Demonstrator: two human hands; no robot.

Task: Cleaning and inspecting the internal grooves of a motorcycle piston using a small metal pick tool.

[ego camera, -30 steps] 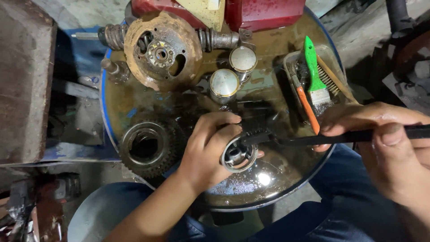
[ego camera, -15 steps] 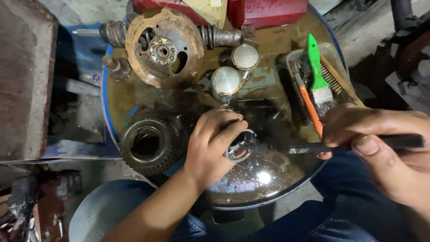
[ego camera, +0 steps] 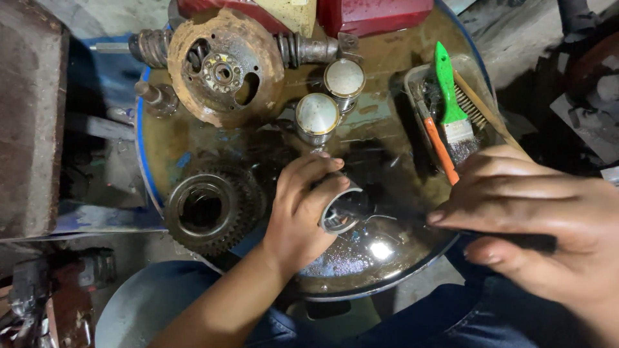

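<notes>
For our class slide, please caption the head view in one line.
Left hand grips a metal ring on an oily drum top; right hand holds a dark tool handle.

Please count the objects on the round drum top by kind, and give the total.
Pistons with round pale tops: 2
Gears: 1
Rusty round plates: 1
Metal rings, held by the left hand: 1
Brushes in the tray: 2
Total: 7

Metal ring (ego camera: 340,209) and dark tool (ego camera: 516,240) over an oily drum top

The short, shiny ring is tilted on its side with its open end turned rightward; the slim black tool is held level just right of it.
</notes>
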